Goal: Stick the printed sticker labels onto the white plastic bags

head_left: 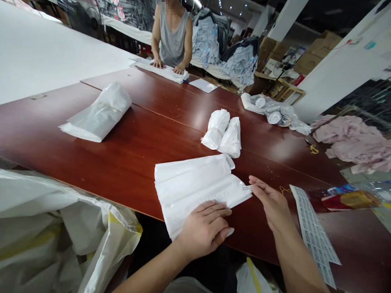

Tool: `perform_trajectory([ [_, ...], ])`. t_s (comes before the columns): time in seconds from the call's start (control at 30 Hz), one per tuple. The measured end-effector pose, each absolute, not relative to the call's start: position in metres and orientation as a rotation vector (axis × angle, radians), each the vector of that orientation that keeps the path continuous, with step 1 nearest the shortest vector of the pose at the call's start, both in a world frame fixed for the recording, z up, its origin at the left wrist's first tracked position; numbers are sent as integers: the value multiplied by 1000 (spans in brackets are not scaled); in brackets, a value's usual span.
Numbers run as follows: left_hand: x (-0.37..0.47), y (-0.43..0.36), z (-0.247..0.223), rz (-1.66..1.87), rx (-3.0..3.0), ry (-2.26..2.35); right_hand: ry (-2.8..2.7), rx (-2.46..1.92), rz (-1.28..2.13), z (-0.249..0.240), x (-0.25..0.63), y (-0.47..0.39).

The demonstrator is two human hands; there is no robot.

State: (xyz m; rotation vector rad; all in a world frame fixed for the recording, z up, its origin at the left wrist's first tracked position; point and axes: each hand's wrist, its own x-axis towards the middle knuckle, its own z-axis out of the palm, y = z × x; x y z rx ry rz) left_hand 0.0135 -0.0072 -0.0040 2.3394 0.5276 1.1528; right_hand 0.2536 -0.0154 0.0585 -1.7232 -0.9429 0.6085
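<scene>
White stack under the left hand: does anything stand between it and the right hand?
Nothing visible does. The right hand is at the edge of the white stack, by the printed label; two white bundles lie beyond, out of the way.

Thin white bags (193, 185) lie fanned on the table (119, 166), a printed label (247, 188) at one corner

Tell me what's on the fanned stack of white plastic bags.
The left hand and, at the right hand, a small printed white label; anything under the left hand is hidden.
</scene>
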Motion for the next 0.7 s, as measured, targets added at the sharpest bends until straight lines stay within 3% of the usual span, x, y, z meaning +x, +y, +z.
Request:
perform_trajectory([
  [0.17,10,-7,-3,1067,2400,472,-1071,-1618,373,64,239,-22],
  [0.47,12,-9,-7,1027,2445,471,-1203,-1998,413,53,241,-32],
  [0.7,10,-10,0,1041,2414,491,-1481,-2075,-91,42,234,-34],
])
